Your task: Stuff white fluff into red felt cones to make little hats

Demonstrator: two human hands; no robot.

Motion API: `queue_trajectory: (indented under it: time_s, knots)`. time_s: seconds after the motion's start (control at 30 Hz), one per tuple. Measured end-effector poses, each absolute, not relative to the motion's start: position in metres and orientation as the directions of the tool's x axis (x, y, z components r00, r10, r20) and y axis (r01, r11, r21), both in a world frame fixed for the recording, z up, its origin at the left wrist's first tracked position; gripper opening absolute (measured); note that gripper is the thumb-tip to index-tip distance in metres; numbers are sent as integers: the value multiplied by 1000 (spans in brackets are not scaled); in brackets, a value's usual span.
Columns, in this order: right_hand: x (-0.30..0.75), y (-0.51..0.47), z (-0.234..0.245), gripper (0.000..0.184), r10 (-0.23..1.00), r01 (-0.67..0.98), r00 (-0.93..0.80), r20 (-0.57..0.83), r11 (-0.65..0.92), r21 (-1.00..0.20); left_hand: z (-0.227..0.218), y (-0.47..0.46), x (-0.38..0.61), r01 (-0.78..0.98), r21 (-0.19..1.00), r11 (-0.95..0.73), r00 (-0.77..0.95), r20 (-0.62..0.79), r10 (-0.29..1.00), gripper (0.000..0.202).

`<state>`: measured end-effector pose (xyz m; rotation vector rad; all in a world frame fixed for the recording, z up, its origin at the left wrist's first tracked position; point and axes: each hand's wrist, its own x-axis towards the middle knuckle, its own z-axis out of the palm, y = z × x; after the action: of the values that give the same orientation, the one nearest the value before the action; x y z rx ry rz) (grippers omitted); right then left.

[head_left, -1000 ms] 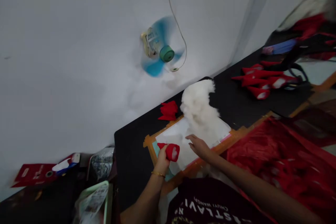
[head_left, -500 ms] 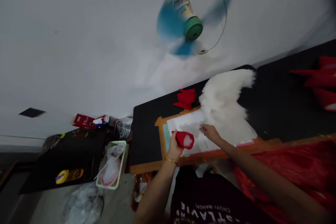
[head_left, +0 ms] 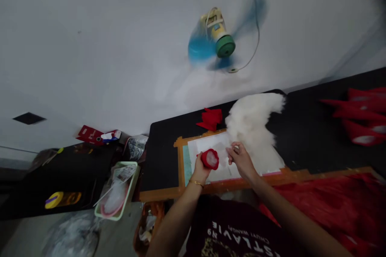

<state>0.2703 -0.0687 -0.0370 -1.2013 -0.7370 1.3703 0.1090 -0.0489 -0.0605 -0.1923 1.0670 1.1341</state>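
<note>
One red felt cone (head_left: 210,158), white stuffing showing in its open mouth, gripped in left hand (head_left: 200,168) over white board (head_left: 208,146). Right hand (head_left: 241,160) just right, fingers pinched, contents unclear. Fluffy stuffing pile (head_left: 251,122) farther right. Green tray (head_left: 104,213) of packets near left.
</note>
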Motion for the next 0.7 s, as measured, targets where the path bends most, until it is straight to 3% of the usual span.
queue_trajectory:
  time_s: [0.13,0.2,0.27,0.33,0.4,0.47,0.57,0.7]
  knots:
    - [257,-75,-24,49,969,-301,169,-180,-123,-946,-44,-46,118,-812,341,474,58,-761,647,27]
    - [249,-77,-26,44,979,-135,196,-50,-23,-991,-32,-46,123,-819,338,463,60,-753,656,26]
    - [242,-78,-29,37,970,140,147,192,172,-975,-20,-46,126,-829,344,441,48,-742,669,24]
    - [236,-78,-31,35,897,399,27,440,394,-828,-9,-45,126,-837,350,422,36,-733,679,23]
    - [232,-76,-30,33,803,553,-71,592,525,-647,2,-45,125,-832,391,394,9,-700,714,19]
    - [229,-74,-25,28,751,647,-90,654,543,-535,11,-45,122,-809,492,322,-57,-611,790,17]
    - [227,-73,-14,30,729,702,-103,676,535,-470,25,-48,117,-747,645,162,-156,-407,900,33]
    - [221,-74,2,32,671,673,-232,704,633,-381,44,-53,104,-706,699,113,-142,-295,945,42]
